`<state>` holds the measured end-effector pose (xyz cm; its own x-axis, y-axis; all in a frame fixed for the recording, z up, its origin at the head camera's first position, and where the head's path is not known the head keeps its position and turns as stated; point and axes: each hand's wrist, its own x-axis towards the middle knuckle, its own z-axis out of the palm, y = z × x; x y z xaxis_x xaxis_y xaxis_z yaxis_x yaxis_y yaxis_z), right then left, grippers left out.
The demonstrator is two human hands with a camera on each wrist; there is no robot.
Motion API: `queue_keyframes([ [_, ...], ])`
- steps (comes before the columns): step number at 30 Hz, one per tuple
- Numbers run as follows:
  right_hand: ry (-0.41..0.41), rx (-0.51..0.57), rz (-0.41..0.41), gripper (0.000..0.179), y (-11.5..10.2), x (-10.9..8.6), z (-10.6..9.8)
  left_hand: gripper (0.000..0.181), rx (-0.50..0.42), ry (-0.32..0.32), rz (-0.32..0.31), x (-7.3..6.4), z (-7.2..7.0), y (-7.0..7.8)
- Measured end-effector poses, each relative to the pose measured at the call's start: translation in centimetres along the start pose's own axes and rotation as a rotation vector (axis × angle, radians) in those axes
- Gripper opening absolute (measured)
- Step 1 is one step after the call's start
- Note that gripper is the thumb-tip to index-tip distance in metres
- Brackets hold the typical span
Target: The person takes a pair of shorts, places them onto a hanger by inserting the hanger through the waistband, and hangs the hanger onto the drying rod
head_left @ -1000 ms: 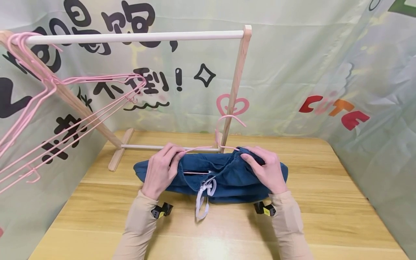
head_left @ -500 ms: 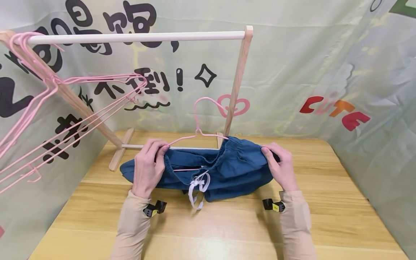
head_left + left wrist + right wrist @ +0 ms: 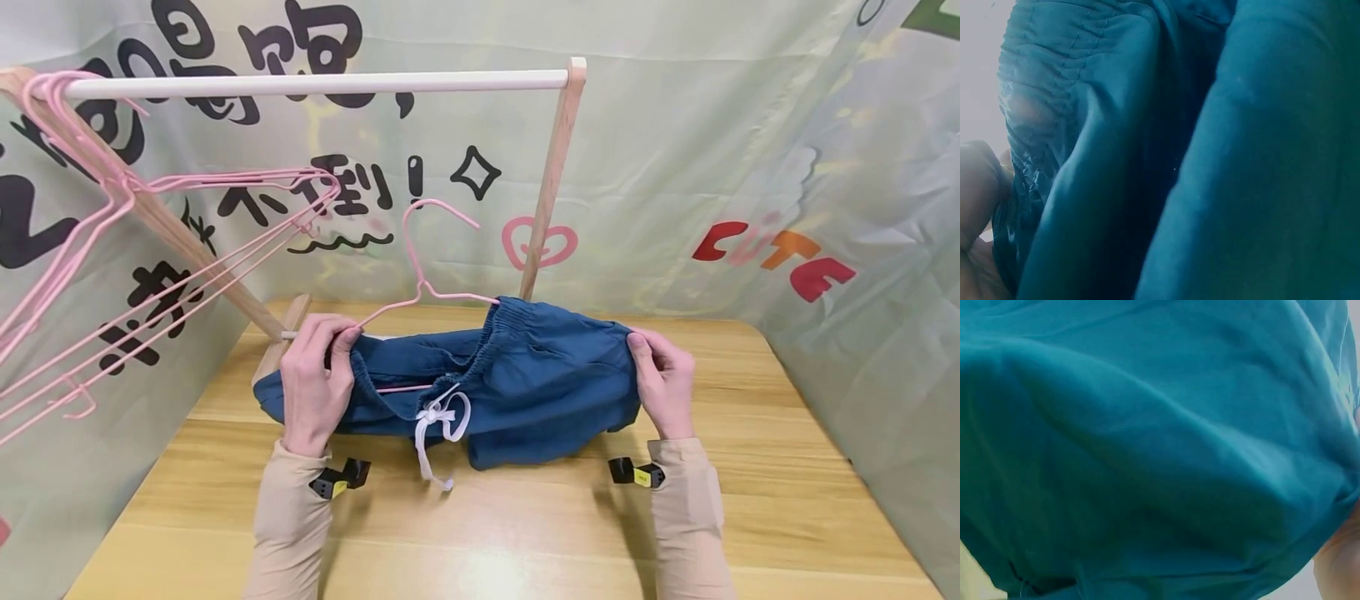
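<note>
Dark blue shorts (image 3: 555, 392) with a gathered elastic waistband and a white drawstring (image 3: 433, 415) are stretched sideways over the table. A pink hanger (image 3: 422, 286) runs inside the waistband, its hook up and its lower bar showing through the opening. My left hand (image 3: 311, 383) pinches the left side of the waistband, right where the hanger's arm meets it. With thumb and fingers, my right hand (image 3: 666, 383) grips the right side of the shorts, which hides that hanger end. Blue cloth (image 3: 1110, 156) fills most of the left wrist view and likewise the right one (image 3: 1166, 444).
A rack with a white rail (image 3: 322, 83) and wooden posts (image 3: 553, 175) stands behind the shorts. Several pink hangers (image 3: 112, 179) hang at its left end. The wooden table (image 3: 750, 467) is bordered by printed cloth walls (image 3: 660, 150).
The shorts and hanger have shifted left and the hook stands higher. My left hand has moved left; my right hand has moved right along the shorts, pulling the cloth out over the hanger.
</note>
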<state>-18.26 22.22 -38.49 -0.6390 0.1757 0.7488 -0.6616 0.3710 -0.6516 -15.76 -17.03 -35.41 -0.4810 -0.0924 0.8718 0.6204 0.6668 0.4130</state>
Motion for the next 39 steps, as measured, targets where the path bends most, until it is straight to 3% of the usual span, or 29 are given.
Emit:
queue_keyframes([
  [9,0.094,0.006,0.000,0.017,0.1,0.0,0.1,0.006,-0.040,0.078,-0.051,0.6,-1.1,-0.3],
  [16,0.026,-0.063,0.077,0.013,0.6,0.0,0.0,0.007,-0.025,0.128,-0.089,0.8,-1.7,-0.4],
  [21,-0.056,0.003,0.126,0.017,0.4,0.0,0.1,0.009,-0.023,0.093,-0.077,0.8,-1.9,-0.2],
  [25,-0.107,0.112,0.075,0.028,-0.2,0.1,0.1,0.008,-0.035,0.051,-0.033,0.8,-1.9,0.0],
  [29,-0.158,0.152,0.011,0.032,-1.1,0.1,0.2,0.008,-0.046,0.002,0.001,0.7,-1.6,0.2],
  [35,-0.224,0.117,-0.091,0.015,-1.4,0.0,1.0,0.007,-0.057,-0.046,0.033,0.4,-0.9,0.5],
  [39,-0.171,0.064,-0.123,0.010,-1.2,-0.3,1.3,0.009,-0.071,-0.088,0.027,0.2,-0.7,0.7],
])
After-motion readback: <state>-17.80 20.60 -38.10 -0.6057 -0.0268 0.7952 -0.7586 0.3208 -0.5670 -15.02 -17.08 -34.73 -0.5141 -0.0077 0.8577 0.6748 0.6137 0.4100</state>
